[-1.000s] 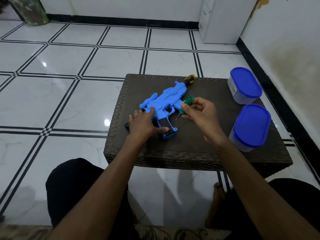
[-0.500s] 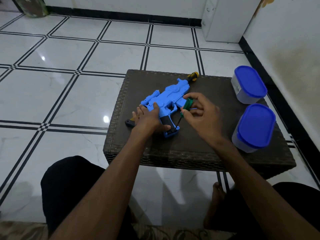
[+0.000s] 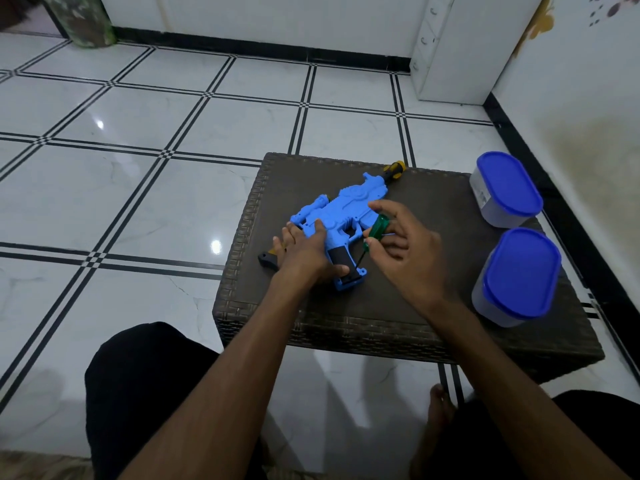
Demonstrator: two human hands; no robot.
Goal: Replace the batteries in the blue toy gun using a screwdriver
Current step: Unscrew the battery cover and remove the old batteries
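Toy gun (image 3: 341, 211), blue, lying flat near the left middle of the dark wicker table (image 3: 433, 306). My left hand (image 3: 304, 256) presses it down, fingers spread flat. My right hand (image 3: 408, 251) pinches the green-handled screwdriver (image 3: 375, 230), tip angled at the grip's lower end.

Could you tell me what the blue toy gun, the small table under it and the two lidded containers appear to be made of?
Blue toy gun: moulded plastic, judging by its uniform colour and raised relief.
Table: seemingly woven wicker or synthetic rattan; braided dark brown texture along its edges.
Containers: likely plastic, with translucent frosted walls and opaque blue lids.
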